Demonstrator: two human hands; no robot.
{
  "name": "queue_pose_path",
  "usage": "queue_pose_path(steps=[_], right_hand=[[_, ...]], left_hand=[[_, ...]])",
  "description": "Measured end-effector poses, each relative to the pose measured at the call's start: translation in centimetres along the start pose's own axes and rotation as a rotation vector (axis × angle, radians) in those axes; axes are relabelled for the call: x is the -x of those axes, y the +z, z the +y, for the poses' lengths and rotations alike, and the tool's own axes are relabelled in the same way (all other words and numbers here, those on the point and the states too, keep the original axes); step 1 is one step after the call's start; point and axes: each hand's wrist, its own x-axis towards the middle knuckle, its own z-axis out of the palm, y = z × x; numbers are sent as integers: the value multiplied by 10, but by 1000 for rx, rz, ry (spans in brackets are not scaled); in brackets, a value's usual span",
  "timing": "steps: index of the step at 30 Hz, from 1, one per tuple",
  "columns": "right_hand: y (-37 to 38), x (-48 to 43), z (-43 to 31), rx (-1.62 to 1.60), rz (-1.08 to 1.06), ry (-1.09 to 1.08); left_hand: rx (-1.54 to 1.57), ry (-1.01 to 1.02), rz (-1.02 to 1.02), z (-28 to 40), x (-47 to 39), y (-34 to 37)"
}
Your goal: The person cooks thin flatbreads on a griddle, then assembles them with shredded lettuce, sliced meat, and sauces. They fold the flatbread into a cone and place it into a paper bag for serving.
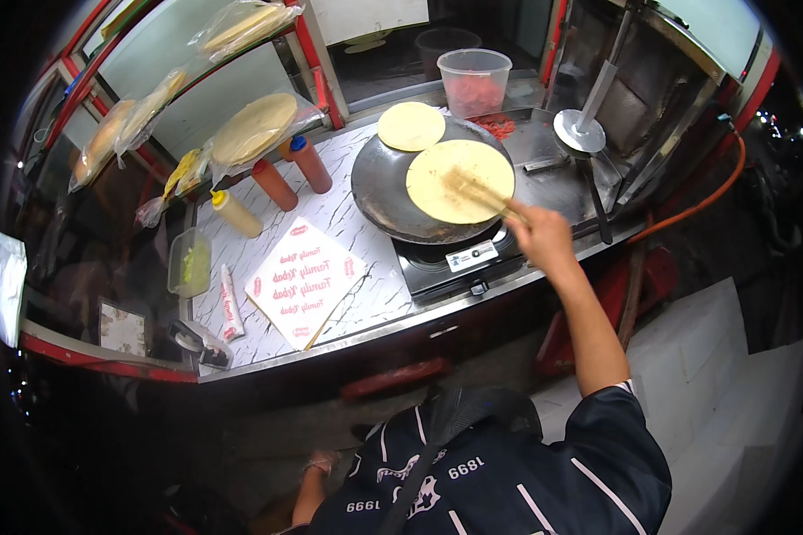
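My right hand (542, 234) grips a wooden utensil (483, 194), blurred and either tongs or a spatula. Its far end is over the large round flatbread (435, 190), apparently touching it. That flatbread lies flat on a dark round griddle pan (381, 184), reaching the pan's right edge. A smaller flatbread (411, 126) rests at the far rim and overhangs it slightly. Under the pan stands a black portable gas stove (435, 274). Low beside my body, my left hand (322, 460) wears a clear plastic glove; its fingers are too dim to make out.
Squeeze bottles (276, 186) and wrapping paper (304, 284) with red print occupy the marbled counter's left half. A tub of shredded lettuce (189, 263) sits farther left. Behind the pan is a clear bucket (474, 83) of red food. A round metal press (579, 132) stands right, near an orange hose (709, 194).
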Motion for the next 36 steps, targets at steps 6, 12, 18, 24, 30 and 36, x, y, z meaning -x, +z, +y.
queue_pose_path(steps=[6, 12, 18, 24, 30, 36], right_hand=[[-35, 10, 25, -145, 12, -48], [16, 15, -18, -60, 61, 33], [-29, 18, 15, -171, 3, -2], [32, 19, -20, -89, 94, 28], [-1, 14, 11, -170, 93, 47], [14, -39, 24, -197, 52, 25]], left_hand=[[-10, -4, 174, -28, 0, 32], [123, -25, 146, -11, -5, 26], [158, 33, 252, -26, -11, 8], [261, -14, 141, 7, 6, -10], [458, -229, 131, 1, -3, 4], [140, 69, 87, -6, 1, 9]])
